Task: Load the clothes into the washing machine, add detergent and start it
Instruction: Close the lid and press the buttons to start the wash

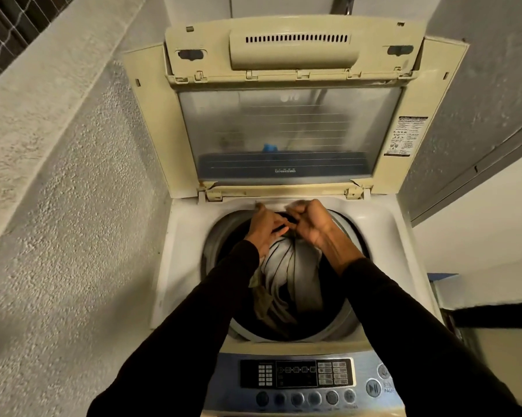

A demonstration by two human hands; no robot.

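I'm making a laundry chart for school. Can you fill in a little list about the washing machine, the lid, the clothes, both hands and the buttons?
machine: top-loading washing machine, seen from above
lid: lid folded up and open at the back
clothes: grey striped garment hanging into the drum, more cloth under it
left hand: left hand gripping the garment's dark top edge
right hand: right hand gripping the same edge, beside the left
buttons: control panel at the front, untouched
detergent: cannot tell
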